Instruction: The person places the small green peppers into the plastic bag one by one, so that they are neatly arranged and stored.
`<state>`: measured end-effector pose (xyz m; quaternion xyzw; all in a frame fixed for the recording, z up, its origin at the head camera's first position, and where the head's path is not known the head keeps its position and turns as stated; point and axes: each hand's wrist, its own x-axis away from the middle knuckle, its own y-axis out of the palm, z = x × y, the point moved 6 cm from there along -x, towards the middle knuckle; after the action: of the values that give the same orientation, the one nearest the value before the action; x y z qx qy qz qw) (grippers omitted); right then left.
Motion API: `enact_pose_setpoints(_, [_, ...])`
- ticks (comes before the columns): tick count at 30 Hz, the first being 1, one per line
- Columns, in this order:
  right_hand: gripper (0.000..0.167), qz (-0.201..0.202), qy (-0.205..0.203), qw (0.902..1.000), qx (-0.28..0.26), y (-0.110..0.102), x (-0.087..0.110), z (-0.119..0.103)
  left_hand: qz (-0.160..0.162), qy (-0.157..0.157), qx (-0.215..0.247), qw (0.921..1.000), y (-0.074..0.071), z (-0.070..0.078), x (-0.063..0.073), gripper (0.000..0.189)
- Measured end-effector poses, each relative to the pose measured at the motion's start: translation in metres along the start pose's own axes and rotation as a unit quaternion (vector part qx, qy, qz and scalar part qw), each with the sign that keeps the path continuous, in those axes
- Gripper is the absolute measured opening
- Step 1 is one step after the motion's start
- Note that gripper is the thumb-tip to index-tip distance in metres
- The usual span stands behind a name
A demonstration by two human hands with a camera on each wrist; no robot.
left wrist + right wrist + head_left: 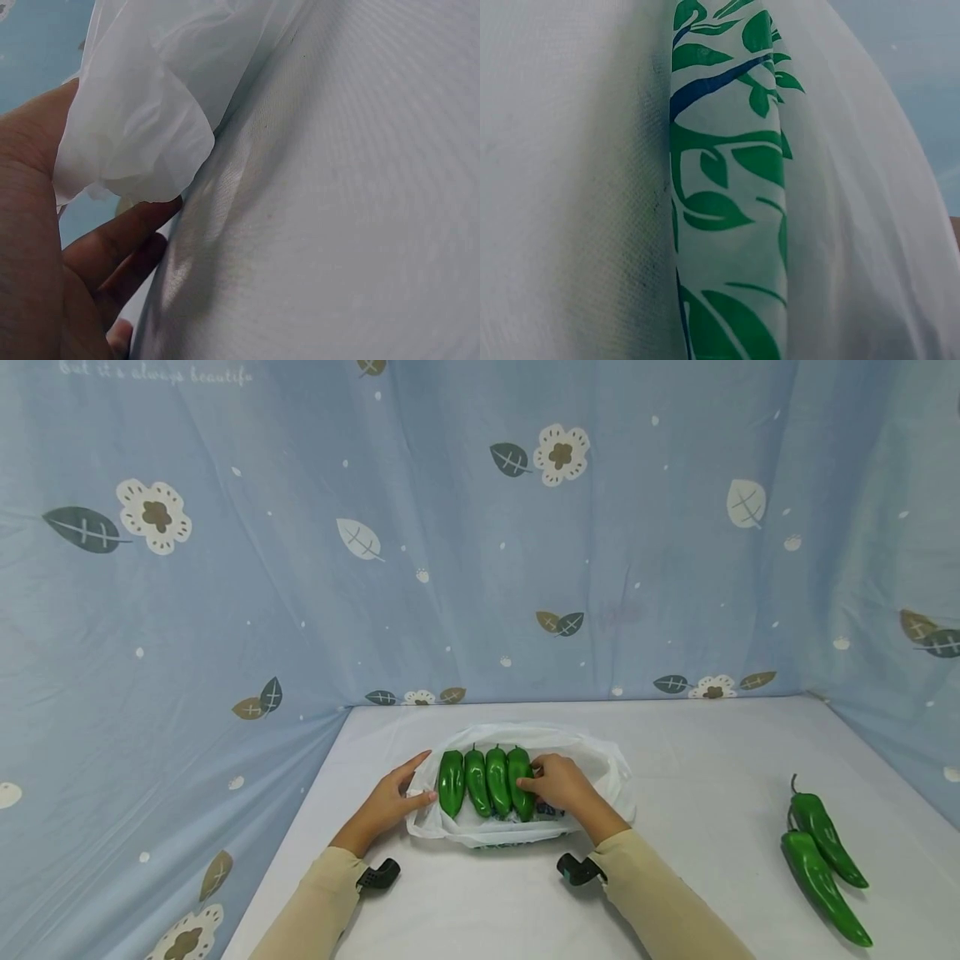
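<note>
A white plastic bag [480, 839] lies spread on the table with its mouth facing up. Several glossy green chili peppers [476, 783] lie in it side by side, stems toward the far side. My right hand [562, 783] reaches in from the right and holds the rightmost pepper [519, 785] between thumb and fingers. At the bag's left end is my left hand [390, 800], thumb and fingers spread at the rim. The left wrist view has the bag's film [142, 112] draped by that hand [97, 277]. Green leaf print on the bag [727, 187] fills the right wrist view, hiding the right hand.
Two more green chili peppers [825, 860] lie together on the white-covered table [705, 752] at the right. Behind the table and along its sides hangs a blue curtain [465, 568] with flowers and leaves. Black devices [577, 869] sit at both wrists.
</note>
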<state>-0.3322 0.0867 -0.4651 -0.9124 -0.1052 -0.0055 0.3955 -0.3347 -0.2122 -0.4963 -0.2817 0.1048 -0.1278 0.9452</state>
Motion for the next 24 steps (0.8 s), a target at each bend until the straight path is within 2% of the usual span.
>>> enact_pose_setpoints(6, [0.056,0.002,-0.002,1.0,0.007,-0.001,0.003,-0.002,0.001,0.006,0.004,1.0,0.001,0.0,-0.001,0.079])
enact_pose_setpoints(14, [0.059,0.001,0.001,1.0,0.002,-0.003,0.007,0.003,-0.001,-0.002,-0.009,1.0,0.001,0.001,0.001,0.081])
enact_pose_setpoints(24, [0.055,0.001,-0.012,0.9999,-0.003,-0.02,0.021,0.003,-0.002,0.008,-0.006,1.0,0.0,0.002,0.001,0.081])
